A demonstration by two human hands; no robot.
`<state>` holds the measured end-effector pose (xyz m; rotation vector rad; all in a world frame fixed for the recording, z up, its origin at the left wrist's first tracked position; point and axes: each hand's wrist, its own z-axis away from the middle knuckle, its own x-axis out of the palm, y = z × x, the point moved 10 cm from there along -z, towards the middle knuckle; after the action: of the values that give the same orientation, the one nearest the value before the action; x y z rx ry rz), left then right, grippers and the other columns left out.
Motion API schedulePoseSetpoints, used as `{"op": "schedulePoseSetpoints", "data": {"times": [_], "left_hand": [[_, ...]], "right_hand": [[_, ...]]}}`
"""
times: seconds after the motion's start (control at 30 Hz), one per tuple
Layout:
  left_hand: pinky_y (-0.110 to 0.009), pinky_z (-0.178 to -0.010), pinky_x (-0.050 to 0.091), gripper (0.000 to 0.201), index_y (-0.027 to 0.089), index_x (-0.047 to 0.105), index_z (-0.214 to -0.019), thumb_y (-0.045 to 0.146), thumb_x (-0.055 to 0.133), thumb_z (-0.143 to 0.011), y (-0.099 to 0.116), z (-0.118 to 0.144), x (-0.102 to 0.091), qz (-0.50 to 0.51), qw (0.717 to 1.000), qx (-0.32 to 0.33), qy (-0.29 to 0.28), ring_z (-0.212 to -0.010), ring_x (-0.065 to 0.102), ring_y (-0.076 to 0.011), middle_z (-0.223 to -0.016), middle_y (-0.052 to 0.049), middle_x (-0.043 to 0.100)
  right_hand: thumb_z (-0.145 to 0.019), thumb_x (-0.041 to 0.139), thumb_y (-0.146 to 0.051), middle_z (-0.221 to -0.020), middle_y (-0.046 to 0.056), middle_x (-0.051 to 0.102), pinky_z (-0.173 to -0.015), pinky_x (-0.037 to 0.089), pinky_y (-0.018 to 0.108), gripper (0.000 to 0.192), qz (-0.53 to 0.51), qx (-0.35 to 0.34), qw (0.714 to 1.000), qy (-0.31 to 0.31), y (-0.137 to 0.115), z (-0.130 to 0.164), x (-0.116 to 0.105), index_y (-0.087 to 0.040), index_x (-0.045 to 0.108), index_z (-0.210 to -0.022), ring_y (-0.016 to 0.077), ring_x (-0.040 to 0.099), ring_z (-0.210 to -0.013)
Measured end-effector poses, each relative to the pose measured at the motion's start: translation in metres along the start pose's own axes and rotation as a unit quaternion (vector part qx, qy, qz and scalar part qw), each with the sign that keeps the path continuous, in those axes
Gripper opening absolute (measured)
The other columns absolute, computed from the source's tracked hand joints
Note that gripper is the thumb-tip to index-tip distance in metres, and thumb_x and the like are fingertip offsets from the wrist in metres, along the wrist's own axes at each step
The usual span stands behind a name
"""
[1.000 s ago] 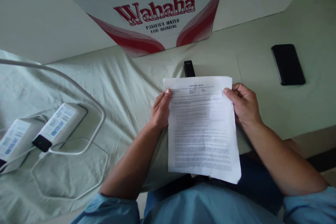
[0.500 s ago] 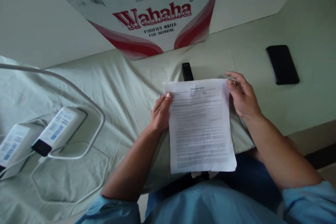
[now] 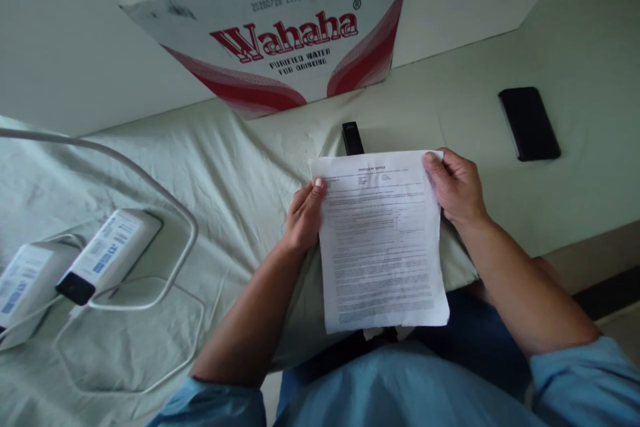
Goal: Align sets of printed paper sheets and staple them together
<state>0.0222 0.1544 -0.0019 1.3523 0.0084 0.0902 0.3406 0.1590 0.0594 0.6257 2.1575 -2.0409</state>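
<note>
A printed sheet of paper (image 3: 383,240) is held upright in front of me over the edge of a pale green cloth-covered table (image 3: 250,167). My left hand (image 3: 303,217) grips its left edge, thumb on the print. My right hand (image 3: 456,187) pinches the top right corner, fingers closed on the paper. A small black device (image 3: 352,138) lies on the cloth just behind the sheet's top edge.
A white and red Wahaha water carton (image 3: 280,27) stands at the back. A black phone (image 3: 529,123) lies to the right. Two white power banks (image 3: 107,250) with white cables (image 3: 165,200) sit at the left. My blue-clad lap fills the bottom.
My right hand let go of the sheet's right edge, opened briefly, then closed again on the top right corner. The paper's right side drew in slightly.
</note>
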Motion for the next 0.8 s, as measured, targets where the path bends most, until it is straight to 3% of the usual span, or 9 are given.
{"op": "schedulePoseSetpoints", "data": {"times": [0.17,0.27,0.4,0.53,0.67,0.8], "left_hand": [[-0.026,-0.057,0.049,0.052,0.021,0.071,-0.087,0.071,0.080,-0.094,0.003,-0.002,0.017,0.041,0.995,-0.036,-0.078,-0.062,0.059,-0.0137,-0.072,0.000,0.063],[-0.025,-0.056,0.045,0.049,0.022,0.070,-0.092,0.069,0.081,-0.093,0.015,-0.005,0.014,0.031,0.997,-0.024,-0.063,-0.062,0.056,-0.0126,-0.071,0.002,0.060],[-0.027,-0.057,0.042,0.039,0.021,0.074,-0.104,0.060,0.075,-0.095,0.035,-0.006,0.009,-0.159,0.987,0.018,-0.035,-0.063,0.057,-0.0148,-0.072,0.001,0.064],[-0.030,-0.063,0.038,0.030,0.021,0.071,-0.087,0.045,0.057,-0.099,0.054,-0.005,0.015,-0.348,0.935,0.058,-0.035,-0.062,0.051,-0.0151,-0.065,0.002,0.058],[-0.032,-0.066,0.036,0.026,0.023,0.063,-0.076,0.036,0.052,-0.095,0.055,-0.008,0.019,-0.432,0.899,0.048,-0.059,-0.061,0.049,-0.0164,-0.061,0.002,0.054],[-0.032,-0.065,0.036,0.023,0.024,0.064,-0.074,0.034,0.054,-0.092,0.053,-0.010,0.018,-0.450,0.890,0.061,-0.054,-0.061,0.051,-0.0186,-0.061,0.000,0.058]], "right_hand": [[-0.103,0.057,-0.072,-0.064,-0.002,0.049,-0.062,0.036,0.033,0.056,0.088,-0.028,0.995,-0.043,-0.008,-0.003,0.008,-0.025,0.049,-0.073,0.0152,0.045,-0.063],[-0.104,0.055,-0.062,-0.062,-0.003,0.045,-0.063,0.034,0.033,0.050,0.127,-0.041,0.989,-0.065,-0.010,-0.003,0.012,-0.026,0.041,-0.071,0.0148,0.043,-0.062],[-0.102,0.052,-0.052,-0.059,-0.004,0.036,-0.062,0.028,0.034,0.045,0.151,-0.051,0.984,-0.079,-0.011,-0.004,0.016,-0.027,0.035,-0.069,0.0139,0.034,-0.060],[-0.101,0.052,-0.045,-0.058,-0.004,0.036,-0.063,0.026,0.034,0.043,0.195,-0.031,0.974,-0.115,-0.006,-0.004,0.026,-0.026,0.032,-0.069,0.0139,0.033,-0.059],[-0.102,0.054,-0.039,-0.059,-0.003,0.041,-0.065,0.025,0.034,0.041,0.247,-0.021,0.955,-0.161,-0.003,-0.001,0.038,-0.026,0.032,-0.070,0.0145,0.035,-0.059],[-0.106,0.051,-0.035,-0.063,0.000,0.049,-0.066,0.022,0.035,0.035,0.328,-0.032,0.928,-0.176,-0.001,0.002,0.045,-0.025,0.044,-0.073,0.0161,0.035,-0.062]]}}
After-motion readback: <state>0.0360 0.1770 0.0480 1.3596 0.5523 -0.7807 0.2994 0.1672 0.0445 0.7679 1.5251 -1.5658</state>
